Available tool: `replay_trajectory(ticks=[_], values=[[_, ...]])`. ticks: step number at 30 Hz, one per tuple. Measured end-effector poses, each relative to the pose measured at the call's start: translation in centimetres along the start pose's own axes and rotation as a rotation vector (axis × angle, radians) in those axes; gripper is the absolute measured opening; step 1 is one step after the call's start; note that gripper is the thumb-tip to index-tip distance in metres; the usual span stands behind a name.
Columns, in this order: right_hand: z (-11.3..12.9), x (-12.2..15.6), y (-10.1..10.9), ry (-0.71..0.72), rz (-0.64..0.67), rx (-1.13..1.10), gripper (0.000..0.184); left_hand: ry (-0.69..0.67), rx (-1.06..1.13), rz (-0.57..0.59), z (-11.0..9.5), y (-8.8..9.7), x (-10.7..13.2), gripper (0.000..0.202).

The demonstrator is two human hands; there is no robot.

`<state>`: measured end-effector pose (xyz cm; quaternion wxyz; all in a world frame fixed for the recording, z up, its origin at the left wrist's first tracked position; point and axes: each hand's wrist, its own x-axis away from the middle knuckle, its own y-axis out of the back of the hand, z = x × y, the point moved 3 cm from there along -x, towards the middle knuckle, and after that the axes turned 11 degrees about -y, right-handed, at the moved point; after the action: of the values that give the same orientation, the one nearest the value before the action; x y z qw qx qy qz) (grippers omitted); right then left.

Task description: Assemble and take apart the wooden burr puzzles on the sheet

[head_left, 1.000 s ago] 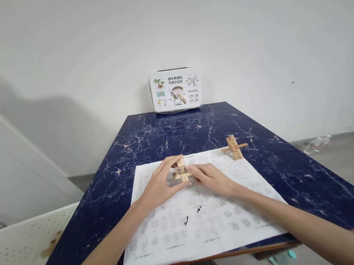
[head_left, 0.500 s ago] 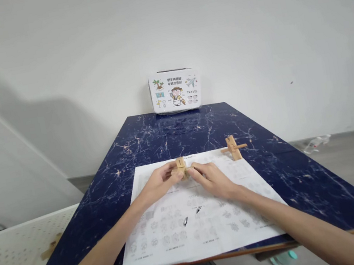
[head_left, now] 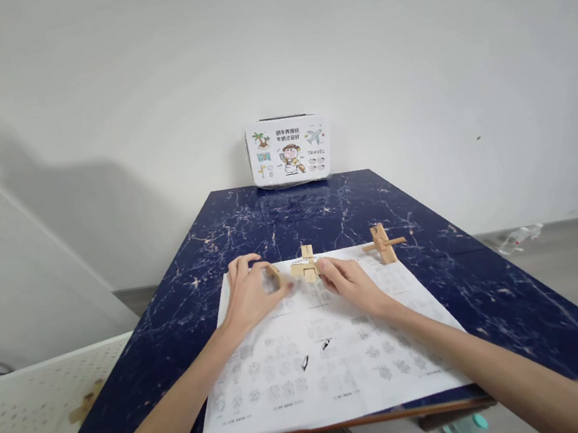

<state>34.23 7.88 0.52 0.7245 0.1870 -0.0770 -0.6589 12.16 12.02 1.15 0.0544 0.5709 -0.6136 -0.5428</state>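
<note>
My right hand (head_left: pixel 349 282) pinches the right end of a cross-shaped wooden puzzle assembly (head_left: pixel 309 272) above the upper part of the paper sheet. Its top end carries a dark mark. To the left, my left hand (head_left: pixel 251 293) curves its thumb and fingers around a small wooden puzzle piece (head_left: pixel 275 273), apart from the cross. The far side of that piece is partly hidden by the fingers. A second wooden cross (head_left: pixel 384 245), with a dark number on its top, lies at the sheet's upper right corner.
The printed instruction sheet (head_left: pixel 320 403) covers the near part of the blue marbled table (head_left: pixel 290 220). A white cartoon case (head_left: pixel 289 150) stands at the far edge against the wall. Left of the table is a white perforated basket (head_left: pixel 16 410) with wooden pieces (head_left: pixel 85 404).
My hands have moved apart. The left has drawn away to the left with a small piece, while the right keeps hold of the cross, which now shows more fully.
</note>
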Motion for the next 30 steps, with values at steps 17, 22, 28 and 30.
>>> replay_trajectory(ticks=[17, 22, 28, 30], values=[[0.5, 0.6, -1.0, 0.036, 0.162, 0.094, 0.053, -0.353, 0.271, 0.175, -3.4, 0.4, 0.6, 0.052], [0.4, 0.1, -0.3, 0.039, -0.002, 0.026, 0.046, -0.25, 0.116, 0.082, -2.0, 0.3, 0.2, 0.051], [-1.9, -1.0, 0.4, -0.067, -0.25, 0.381, 0.033, 0.001, -0.123, 0.017, 0.3, 0.9, -0.3, 0.048], [-2.6, -1.3, 0.5, -0.073, -0.271, 0.521, 0.025, 0.02, -0.167, 0.047, 0.7, 0.7, -0.3, 0.047]])
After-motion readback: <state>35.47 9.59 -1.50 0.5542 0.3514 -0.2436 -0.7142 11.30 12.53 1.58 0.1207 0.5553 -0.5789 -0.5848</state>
